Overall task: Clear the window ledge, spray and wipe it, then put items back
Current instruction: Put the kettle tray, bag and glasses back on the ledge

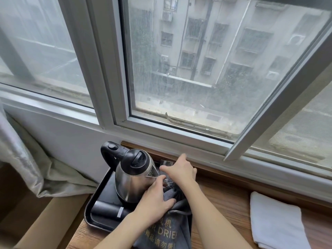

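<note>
Two hands, grey bag (167, 229), seemingly "DRIE"

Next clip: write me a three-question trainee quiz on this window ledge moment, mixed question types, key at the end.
1. True or false: the kettle stands on the black tray.
2. Which hand rests on the grey hair dryer bag? A) left hand B) right hand
3. Fill in: the folded white towel lies on the wooden ledge to the ___ of the tray.

Key: 1 true; 2 A; 3 right. The right hand is at the clear glasses beside the kettle.
</note>
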### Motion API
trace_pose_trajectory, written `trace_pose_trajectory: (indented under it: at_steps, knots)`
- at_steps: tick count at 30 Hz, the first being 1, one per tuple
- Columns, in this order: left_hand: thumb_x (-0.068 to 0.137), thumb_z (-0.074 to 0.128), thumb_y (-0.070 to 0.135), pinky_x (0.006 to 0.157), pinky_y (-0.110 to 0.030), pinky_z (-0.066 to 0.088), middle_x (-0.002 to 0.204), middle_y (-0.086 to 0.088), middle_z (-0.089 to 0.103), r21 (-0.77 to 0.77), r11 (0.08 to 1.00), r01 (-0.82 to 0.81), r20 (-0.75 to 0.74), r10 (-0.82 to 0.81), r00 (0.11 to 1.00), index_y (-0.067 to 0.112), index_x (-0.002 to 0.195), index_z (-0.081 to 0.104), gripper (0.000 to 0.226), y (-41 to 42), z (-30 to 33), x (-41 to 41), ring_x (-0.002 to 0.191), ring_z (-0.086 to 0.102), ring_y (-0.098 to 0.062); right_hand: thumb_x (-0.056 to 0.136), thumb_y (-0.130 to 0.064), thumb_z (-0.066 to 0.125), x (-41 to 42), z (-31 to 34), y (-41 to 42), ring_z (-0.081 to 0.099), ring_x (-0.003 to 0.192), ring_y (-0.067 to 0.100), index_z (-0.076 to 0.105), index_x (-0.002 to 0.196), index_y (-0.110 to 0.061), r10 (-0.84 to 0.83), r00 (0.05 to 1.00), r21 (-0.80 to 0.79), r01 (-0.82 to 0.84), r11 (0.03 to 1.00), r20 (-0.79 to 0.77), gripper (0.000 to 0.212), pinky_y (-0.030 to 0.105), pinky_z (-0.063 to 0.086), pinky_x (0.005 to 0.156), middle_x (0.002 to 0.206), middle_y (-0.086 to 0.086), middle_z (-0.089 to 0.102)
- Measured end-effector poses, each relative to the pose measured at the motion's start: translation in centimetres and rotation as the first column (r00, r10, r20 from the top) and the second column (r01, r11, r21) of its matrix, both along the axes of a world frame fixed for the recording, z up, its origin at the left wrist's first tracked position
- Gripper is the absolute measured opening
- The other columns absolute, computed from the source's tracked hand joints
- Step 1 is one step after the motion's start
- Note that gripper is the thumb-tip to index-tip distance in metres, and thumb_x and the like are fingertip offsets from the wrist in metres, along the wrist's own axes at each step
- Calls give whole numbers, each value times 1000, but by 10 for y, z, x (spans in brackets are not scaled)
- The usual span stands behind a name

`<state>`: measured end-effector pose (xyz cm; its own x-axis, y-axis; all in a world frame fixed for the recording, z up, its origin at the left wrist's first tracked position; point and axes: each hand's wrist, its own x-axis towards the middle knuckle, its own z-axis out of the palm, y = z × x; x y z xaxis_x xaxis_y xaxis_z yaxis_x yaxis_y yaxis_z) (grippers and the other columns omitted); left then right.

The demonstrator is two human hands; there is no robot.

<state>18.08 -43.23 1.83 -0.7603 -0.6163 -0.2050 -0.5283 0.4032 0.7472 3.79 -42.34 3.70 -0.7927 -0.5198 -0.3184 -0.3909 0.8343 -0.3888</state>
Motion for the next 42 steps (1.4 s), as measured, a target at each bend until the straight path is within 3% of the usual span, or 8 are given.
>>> trace_pose_trajectory:
  at_steps: [6, 12, 17, 22, 28, 33, 36, 42]
  knots:
    - [87, 65, 44, 98, -25, 38, 122, 8, 54, 3, 995, -98, -92, 98, 991, 20, 141, 35, 66, 7, 4, -5, 119, 51, -13, 67, -64, 72, -4, 8, 23, 63, 105, 26, 42, 116, -21, -132, 979, -292, 173, 940, 157, 72, 43, 46, 99, 102, -1, 68]
    - [88, 66, 41, 97, -33, 43, 136, -8, 56, -28, 985, -172, -116, 167, 979, 20, 145, 21, 76, 13, 11, -19, 122, 55, -27, 71, -58, 78, -9, 10, 40, 66, 91, 18, 48, 111, -22, -193, 953, -458, 283, 842, 235, 62, 45, 53, 89, 79, -11, 66]
    - [86, 72, 30, 111, -28, 32, 159, -9, 22, 1, 986, -166, -187, 163, 969, 14, 154, 8, 95, 15, 15, -30, 144, 31, -23, 76, -54, 78, -13, 12, 50, 62, 91, 13, 52, 113, -19, -181, 929, -495, 330, 804, 324, 57, 35, 51, 87, 88, -13, 61]
    - [86, 72, 19, 90, -18, 34, 135, -4, 37, -82, 981, -177, -254, 152, 955, 11, 144, 29, 72, 10, 20, -41, 121, 48, -19, 80, -51, 76, -17, 13, 58, 58, 88, 2, 52, 115, -20, -125, 912, -519, 330, 789, 391, 52, 26, 45, 76, 98, -14, 60]
    - [84, 73, 13, 93, -16, 32, 122, 4, 34, -197, 966, -169, -299, 105, 948, 12, 139, 36, 67, 13, 31, -51, 106, 42, -6, 89, -54, 65, -31, 11, 68, 55, 102, 11, 50, 132, -16, -58, 916, -557, 291, 778, 398, 59, 26, 38, 84, 94, -17, 58]
    - [87, 68, 17, 105, -33, 36, 129, -8, 39, -440, 897, -40, -146, -28, 989, 13, 144, 35, 66, 7, 52, -60, 115, 46, -25, 92, -56, 60, -38, 6, 75, 58, 106, 11, 52, 134, -15, -58, 914, -565, 297, 769, 402, 60, 27, 38, 87, 104, -8, 68]
    - [87, 66, 19, 103, -33, 34, 127, -7, 41, -559, 825, 88, 27, -88, 996, 18, 143, 37, 64, -4, 68, -66, 117, 45, -28, 92, -52, 62, -39, 6, 75, 63, 102, 11, 55, 130, -16, -58, 916, -564, 294, 772, 398, 53, 26, 40, 84, 92, -11, 71]
    - [78, 70, 32, 97, -40, 44, 122, -4, 48, -536, 804, 258, 280, -119, 953, 28, 136, 44, 64, -39, 88, -69, 113, 51, -28, 86, -51, 71, -31, 3, 79, 57, 116, 11, 53, 135, -26, 40, 953, -554, 140, 821, 299, 58, 31, 45, 102, 120, -10, 63]
